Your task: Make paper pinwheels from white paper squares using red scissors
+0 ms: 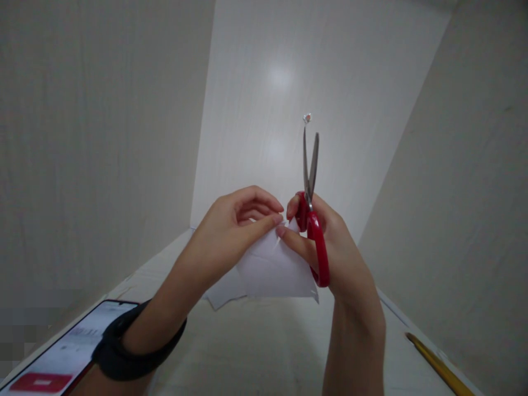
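My left hand (243, 220) pinches the top edge of a piece of white paper (276, 269) between thumb and fingers. A pair of red-handled scissors (318, 242) hangs on my right hand (336, 236), its loops round the fingers. The blades stand slightly parted and point up and away, clear of the paper. My right thumb presses on the paper close beside the left fingertips, where the sheet looks creased or folded. The exact grip of the right fingers behind the paper is partly hidden.
Another white sheet (226, 289) lies on the pale table below. A phone (82, 335) with a lit screen rests at the left, partly behind my black wristband (136, 352). A yellow stick-like tool (439, 363) lies at the right. Pale panels rise on the left, right and ahead.
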Tool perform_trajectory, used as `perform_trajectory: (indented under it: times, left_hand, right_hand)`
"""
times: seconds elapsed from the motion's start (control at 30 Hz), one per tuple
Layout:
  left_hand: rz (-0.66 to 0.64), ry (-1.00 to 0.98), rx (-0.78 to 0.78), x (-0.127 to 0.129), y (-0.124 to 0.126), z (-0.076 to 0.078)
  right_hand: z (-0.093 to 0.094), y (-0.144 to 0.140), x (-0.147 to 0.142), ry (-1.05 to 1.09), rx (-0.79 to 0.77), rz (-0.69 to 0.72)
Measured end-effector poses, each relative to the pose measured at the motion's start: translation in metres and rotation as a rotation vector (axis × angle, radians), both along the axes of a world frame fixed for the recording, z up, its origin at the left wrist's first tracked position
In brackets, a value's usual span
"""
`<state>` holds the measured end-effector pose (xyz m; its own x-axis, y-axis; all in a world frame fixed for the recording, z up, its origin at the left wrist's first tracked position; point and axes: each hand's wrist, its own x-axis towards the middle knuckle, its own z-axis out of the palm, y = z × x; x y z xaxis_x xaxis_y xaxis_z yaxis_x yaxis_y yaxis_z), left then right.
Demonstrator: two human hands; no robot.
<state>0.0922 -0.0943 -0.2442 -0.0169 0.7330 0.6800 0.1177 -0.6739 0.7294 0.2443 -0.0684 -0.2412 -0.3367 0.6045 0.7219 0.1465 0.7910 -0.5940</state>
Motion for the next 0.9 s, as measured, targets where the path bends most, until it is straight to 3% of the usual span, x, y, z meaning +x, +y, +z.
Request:
perform_trajectory:
  times: [0.3,0.6,0.83,0.9]
  left_hand:
    - [-0.091,-0.054,-0.052,0.000,-0.001,0.000]
    - [-0.112,-0.035,-0.105,0.001,-0.003,-0.001]
    - [-0.070,-0.009,-0.104,0.000,-0.005,-0.002]
    - [-0.051,0.001,-0.085,0.000,-0.005,-0.002]
  right_hand:
    - [0.000,0.000,0.002,0.061,-0.134,0.142]
    - [-0.001,0.002,0.001,0.178,-0.202,0.196]
    - [-0.001,0.008,0.002,0.189,-0.019,0.136]
    - [-0.002,0.015,0.004,0.252,-0.029,0.115]
